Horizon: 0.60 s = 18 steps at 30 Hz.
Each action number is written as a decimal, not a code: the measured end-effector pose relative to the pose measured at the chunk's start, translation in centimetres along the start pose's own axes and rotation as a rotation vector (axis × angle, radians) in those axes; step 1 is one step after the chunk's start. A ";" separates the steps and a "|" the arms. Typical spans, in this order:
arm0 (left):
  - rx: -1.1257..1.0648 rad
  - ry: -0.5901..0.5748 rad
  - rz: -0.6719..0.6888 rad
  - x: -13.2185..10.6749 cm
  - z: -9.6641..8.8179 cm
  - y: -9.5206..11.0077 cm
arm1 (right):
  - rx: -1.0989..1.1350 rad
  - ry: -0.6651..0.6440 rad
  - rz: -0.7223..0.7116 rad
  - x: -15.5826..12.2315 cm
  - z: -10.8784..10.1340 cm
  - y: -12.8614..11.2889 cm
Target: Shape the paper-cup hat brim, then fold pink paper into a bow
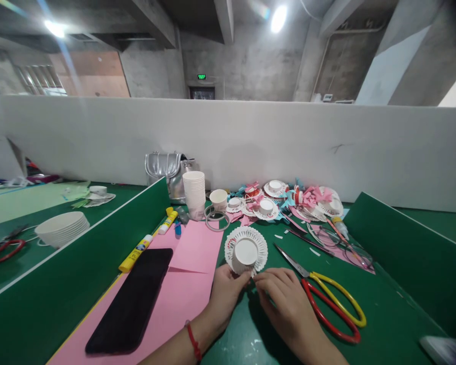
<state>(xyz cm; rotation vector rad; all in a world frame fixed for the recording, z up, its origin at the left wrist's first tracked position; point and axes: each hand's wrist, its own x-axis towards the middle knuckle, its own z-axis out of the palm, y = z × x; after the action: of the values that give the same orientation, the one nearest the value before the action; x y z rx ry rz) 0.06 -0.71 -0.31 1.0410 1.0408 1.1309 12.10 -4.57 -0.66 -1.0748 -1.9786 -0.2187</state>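
Observation:
A white paper cup [246,250], its wall cut and spread into a scalloped, fringed rim, is held upside down above the green table. My left hand [230,290] pinches its near rim between thumb and fingers. At the rim's lower right edge, my right hand [279,294] has its fingertips drawn together, close to or touching the edge; whether something small is between them is hidden. Scissors [307,276] with one red and one yellow handle lie beside my right hand. Pink paper [190,299] spreads out left of my left hand.
A black phone [133,301] and glue sticks [136,253] lie at left. Stacked paper cups [194,192], tape rings [217,219], a silver bag [166,170] and several decorated cups [266,207] stand behind. Glasses [359,253] lie right. Green dividers [410,253] flank the space.

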 end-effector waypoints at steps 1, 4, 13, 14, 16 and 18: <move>0.039 0.003 0.023 0.0 0.0 0.0 | 0.001 0.013 0.032 0.0 0.0 0.0; 0.133 -0.005 0.080 0.1 0.0 -0.2 | -0.007 0.010 0.152 -0.2 -0.1 0.0; 0.201 -0.055 0.132 -0.4 0.3 0.1 | 0.100 0.051 0.449 -0.2 -0.1 0.6; 0.193 -0.058 0.128 -0.4 0.3 0.1 | 0.120 0.080 0.485 -0.2 -0.1 0.6; 0.170 -0.057 0.115 -0.2 0.2 -0.1 | 0.204 0.113 0.549 -0.1 0.0 0.5; 0.159 -0.046 0.091 -0.1 0.1 -0.3 | 0.364 0.087 0.616 0.1 0.0 0.5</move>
<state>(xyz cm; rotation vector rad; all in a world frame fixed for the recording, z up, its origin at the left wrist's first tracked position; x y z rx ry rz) 0.19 -0.88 -0.59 1.2456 1.0690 1.1058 12.44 -4.25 -0.69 -1.3375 -1.4491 0.4023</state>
